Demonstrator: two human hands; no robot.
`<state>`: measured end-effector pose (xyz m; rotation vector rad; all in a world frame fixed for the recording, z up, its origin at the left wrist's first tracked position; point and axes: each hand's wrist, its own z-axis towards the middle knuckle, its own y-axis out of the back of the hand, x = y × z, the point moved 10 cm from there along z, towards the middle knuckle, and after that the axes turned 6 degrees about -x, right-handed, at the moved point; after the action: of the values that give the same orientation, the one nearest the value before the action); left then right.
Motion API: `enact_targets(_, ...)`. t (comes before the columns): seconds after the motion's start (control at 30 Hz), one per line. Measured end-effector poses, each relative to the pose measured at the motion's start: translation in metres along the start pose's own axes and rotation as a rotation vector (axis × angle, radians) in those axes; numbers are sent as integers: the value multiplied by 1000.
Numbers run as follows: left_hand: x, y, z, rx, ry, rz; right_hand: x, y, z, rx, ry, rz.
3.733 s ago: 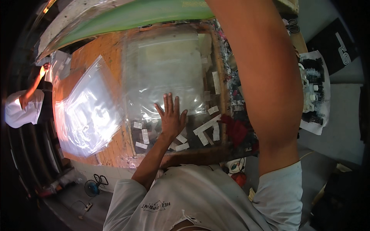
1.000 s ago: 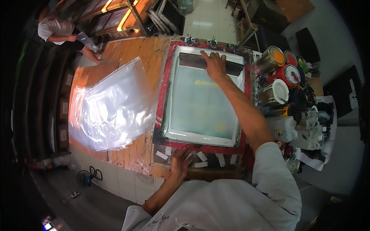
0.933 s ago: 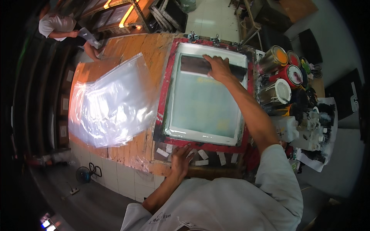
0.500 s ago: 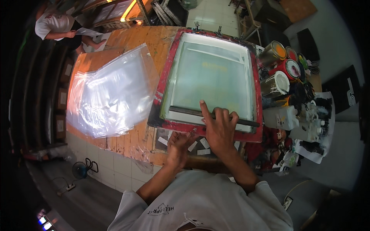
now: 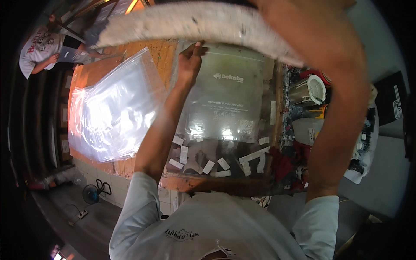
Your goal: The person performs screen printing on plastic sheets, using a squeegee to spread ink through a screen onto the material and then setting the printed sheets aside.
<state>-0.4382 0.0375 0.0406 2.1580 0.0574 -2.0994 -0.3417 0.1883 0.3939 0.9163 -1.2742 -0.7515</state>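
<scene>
A clear plastic bag (image 5: 225,93) with white printing lies flat on the table's work area. Beside its upper left corner is my left hand (image 5: 190,63), fingers curled together. Whether the bag's edge is caught between them I cannot make out. Above the far side, the screen-printing frame (image 5: 195,21) is tipped up, and only a pale, stained edge of it shows, smeared by motion. My right hand (image 5: 299,17) is raised against the frame at the top right. Blur and the view's edge hide its fingers.
A stack of clear plastic bags (image 5: 117,112) lies on the wooden table at left. Small white tape pieces (image 5: 223,164) dot the near work surface. Paint cans (image 5: 310,91) and bottles crowd the right side. Far left, another person (image 5: 41,50) holds a sheet.
The frame, which lay flat with the squeegee on it, has swung up and away, exposing the printed bag. My right hand rose with it, and my left hand moved forward to the bag's far corner.
</scene>
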Motion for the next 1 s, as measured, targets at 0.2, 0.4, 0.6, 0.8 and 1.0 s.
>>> enact_targets(0.2,91,-6,59,-76,-129,998,-24,6,36,-219,111,-162)
enact_targets(0.4,41,-13,43,42,-209,436,-23,15,41,-373,112,-314)
enact_targets(0.6,21,85,16,-165,-117,-10,-7,19,36,-245,28,-334)
enact_targets(0.8,73,339,-40,-711,-47,-146,-17,14,44,-309,89,-71)
enact_targets(1.0,25,552,-113,-1159,-52,731,-40,1,43,-301,84,71)
